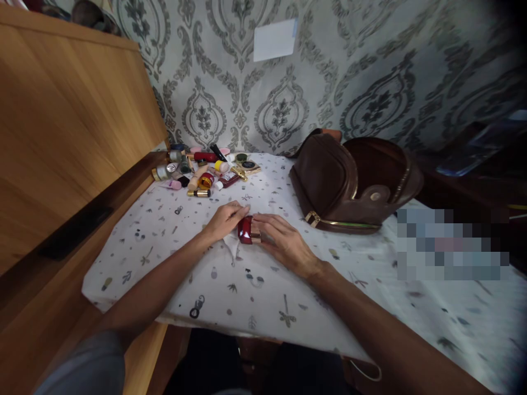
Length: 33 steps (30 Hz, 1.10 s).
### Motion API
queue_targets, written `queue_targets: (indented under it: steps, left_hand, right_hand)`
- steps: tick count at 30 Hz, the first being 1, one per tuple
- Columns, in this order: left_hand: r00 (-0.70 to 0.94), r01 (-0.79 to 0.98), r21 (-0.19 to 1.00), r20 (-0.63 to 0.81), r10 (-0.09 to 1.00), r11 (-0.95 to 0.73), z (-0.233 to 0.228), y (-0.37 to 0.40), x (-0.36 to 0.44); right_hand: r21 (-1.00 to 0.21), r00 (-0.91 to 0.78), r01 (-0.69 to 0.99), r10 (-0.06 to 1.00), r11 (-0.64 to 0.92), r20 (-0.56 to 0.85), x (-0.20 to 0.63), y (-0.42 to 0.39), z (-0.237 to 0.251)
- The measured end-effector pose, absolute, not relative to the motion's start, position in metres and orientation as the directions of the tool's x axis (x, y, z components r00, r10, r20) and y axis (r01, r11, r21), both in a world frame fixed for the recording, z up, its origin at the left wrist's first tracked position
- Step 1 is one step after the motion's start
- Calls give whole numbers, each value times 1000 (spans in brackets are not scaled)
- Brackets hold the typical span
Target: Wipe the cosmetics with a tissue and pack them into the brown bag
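Both hands meet on a small dark red case with a gold edge (246,230) that rests on the patterned white tablecloth (255,285). My left hand (224,220) grips its left side with the fingers over the top. My right hand (282,241) holds its right side, fingers curled against it. A bit of white cloth or paper lies under my left hand.
A heap of several cosmetics, tubes and jars (203,170), lies at the table's far left. An open brown leather bag (354,184) lies far right of my hands. A wooden cabinet (61,137) stands along the left, and the patterned wall (288,82) is behind.
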<state>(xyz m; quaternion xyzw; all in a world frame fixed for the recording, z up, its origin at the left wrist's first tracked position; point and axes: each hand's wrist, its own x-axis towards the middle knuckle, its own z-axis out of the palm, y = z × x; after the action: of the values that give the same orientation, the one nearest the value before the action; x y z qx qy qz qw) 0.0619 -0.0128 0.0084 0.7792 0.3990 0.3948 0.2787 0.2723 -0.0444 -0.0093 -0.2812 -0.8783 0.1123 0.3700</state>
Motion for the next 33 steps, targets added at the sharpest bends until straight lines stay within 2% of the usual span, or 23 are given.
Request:
queue_targets:
  steps: [2, 5, 9, 13, 17, 24, 33]
  left_hand:
    - [357, 446, 785, 284, 890, -429, 6, -11, 61]
    - [314, 498, 818, 137, 939, -286, 3, -10, 60]
    - [205, 516, 835, 94, 974, -189, 4, -13, 62]
    - [237, 379, 888, 177, 955, -259, 5, -12, 63]
    - [295, 292, 915, 189, 937, -277, 7, -12, 61]
    - [172, 361, 819, 411, 895, -445, 7, -15, 64]
    - [255, 240, 734, 583, 771, -635, 14, -24, 69]
  right_hand:
    - [-435, -553, 412, 599, 801, 580, 272, -46, -11]
    - [-548, -469, 409, 684, 729, 559, 269, -48, -15]
    - [-761, -333, 347, 831, 548, 446, 266, -48, -18]
    - [-884, -237, 250, 911, 394, 339, 265, -44, -18]
    - [-956, -213, 125, 948, 266, 236, 265, -41, -16]
    - [-991, -299, -7, 945, 137, 133, 268, -41, -9]
    - [-968, -265, -250, 963, -26, 42, 265, -40, -4]
